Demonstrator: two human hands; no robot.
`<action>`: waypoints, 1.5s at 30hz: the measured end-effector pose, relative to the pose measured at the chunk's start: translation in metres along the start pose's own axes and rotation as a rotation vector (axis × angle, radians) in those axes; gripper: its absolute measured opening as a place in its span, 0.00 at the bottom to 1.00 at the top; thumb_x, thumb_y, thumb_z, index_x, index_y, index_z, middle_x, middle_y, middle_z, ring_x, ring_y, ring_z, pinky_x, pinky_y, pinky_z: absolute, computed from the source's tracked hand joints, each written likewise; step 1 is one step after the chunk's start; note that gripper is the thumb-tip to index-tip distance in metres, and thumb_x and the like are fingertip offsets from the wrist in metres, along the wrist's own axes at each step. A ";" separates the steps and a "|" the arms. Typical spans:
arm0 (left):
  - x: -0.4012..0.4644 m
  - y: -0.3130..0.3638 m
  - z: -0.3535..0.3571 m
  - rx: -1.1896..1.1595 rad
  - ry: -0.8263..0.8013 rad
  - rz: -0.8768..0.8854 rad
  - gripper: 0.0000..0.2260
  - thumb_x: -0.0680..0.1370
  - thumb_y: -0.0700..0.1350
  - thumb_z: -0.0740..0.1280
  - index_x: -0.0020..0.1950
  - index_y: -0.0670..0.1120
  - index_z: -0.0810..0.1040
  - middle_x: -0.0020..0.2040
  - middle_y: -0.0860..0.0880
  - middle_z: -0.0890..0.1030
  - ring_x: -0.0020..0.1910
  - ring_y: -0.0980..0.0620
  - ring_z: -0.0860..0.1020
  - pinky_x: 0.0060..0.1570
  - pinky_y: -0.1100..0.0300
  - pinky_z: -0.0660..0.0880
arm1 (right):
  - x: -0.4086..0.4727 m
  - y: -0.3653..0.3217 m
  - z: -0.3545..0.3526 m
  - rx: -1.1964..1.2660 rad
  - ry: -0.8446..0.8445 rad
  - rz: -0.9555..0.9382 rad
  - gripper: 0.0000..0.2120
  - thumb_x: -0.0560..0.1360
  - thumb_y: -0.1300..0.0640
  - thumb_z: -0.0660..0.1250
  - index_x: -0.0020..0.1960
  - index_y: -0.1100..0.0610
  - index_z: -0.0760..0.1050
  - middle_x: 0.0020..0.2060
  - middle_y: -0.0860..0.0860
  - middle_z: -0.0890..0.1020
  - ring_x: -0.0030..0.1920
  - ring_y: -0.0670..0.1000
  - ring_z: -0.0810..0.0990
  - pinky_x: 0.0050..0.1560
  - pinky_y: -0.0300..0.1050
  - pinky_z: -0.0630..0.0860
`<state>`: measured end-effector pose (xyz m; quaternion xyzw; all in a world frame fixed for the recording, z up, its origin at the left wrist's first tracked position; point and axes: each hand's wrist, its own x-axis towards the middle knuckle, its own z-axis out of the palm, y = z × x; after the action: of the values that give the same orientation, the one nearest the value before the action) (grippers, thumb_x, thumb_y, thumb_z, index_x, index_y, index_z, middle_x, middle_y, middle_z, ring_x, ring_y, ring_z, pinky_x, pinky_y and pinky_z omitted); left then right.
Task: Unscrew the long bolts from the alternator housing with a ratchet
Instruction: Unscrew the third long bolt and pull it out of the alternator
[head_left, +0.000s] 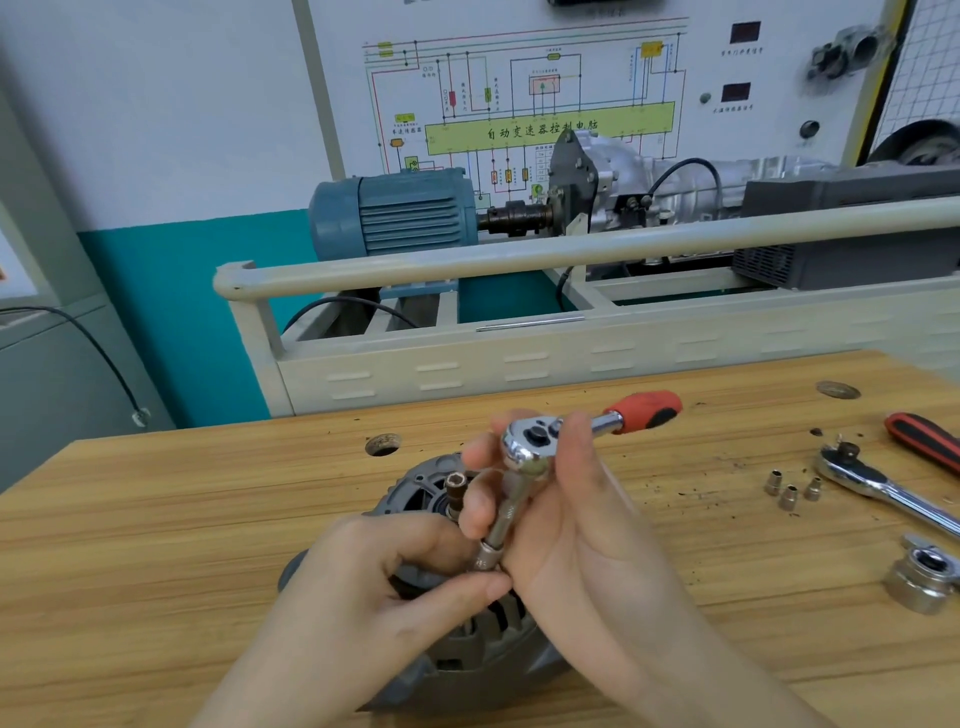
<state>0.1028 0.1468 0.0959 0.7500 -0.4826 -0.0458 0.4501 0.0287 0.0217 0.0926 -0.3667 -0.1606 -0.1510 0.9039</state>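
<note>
Bare bench (156, 519) is lying open to the left of the alternator (467, 649), giving hands a free way in. On the right, three small sockets (792, 491), a second ratchet (883, 486) and a metal pulley (922, 579) are crowding the path, while a railed stand (519, 358) is blocking the far edge.

Both hands cover most of the alternator (415, 493); its near side is cut by the bottom edge. Bolt head hidden under socket (485, 558) and left hand (374, 587) fingers, can't tell if it's seated. Right hand (561, 499) hides the extension's (506, 514) upper end. At 3 o'clock, second ratchet (872, 480) and red-black handle (922, 439) run off the right edge. Small sockets (789, 491) too small to size
</note>
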 end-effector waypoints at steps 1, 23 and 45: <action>0.000 0.000 0.001 0.004 0.025 -0.002 0.15 0.59 0.63 0.68 0.41 0.58 0.81 0.33 0.59 0.82 0.34 0.63 0.80 0.35 0.69 0.75 | 0.000 0.000 0.000 0.007 0.017 -0.004 0.21 0.58 0.43 0.76 0.42 0.57 0.79 0.38 0.52 0.81 0.33 0.47 0.79 0.36 0.38 0.76; 0.001 -0.003 -0.003 0.033 0.012 0.080 0.15 0.61 0.61 0.70 0.38 0.52 0.80 0.32 0.55 0.81 0.34 0.59 0.80 0.34 0.65 0.75 | -0.005 -0.002 0.007 -0.120 -0.068 -0.072 0.11 0.62 0.49 0.77 0.40 0.52 0.79 0.36 0.50 0.81 0.33 0.46 0.78 0.38 0.39 0.75; -0.001 0.000 -0.001 0.016 -0.043 0.098 0.08 0.66 0.60 0.66 0.39 0.58 0.80 0.31 0.57 0.79 0.33 0.67 0.75 0.33 0.75 0.69 | 0.000 -0.001 0.002 -0.092 -0.040 -0.054 0.16 0.63 0.45 0.73 0.44 0.54 0.80 0.38 0.51 0.82 0.34 0.46 0.79 0.39 0.37 0.76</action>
<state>0.1028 0.1485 0.0957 0.7277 -0.5287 -0.0358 0.4355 0.0283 0.0228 0.0944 -0.4064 -0.1815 -0.1753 0.8781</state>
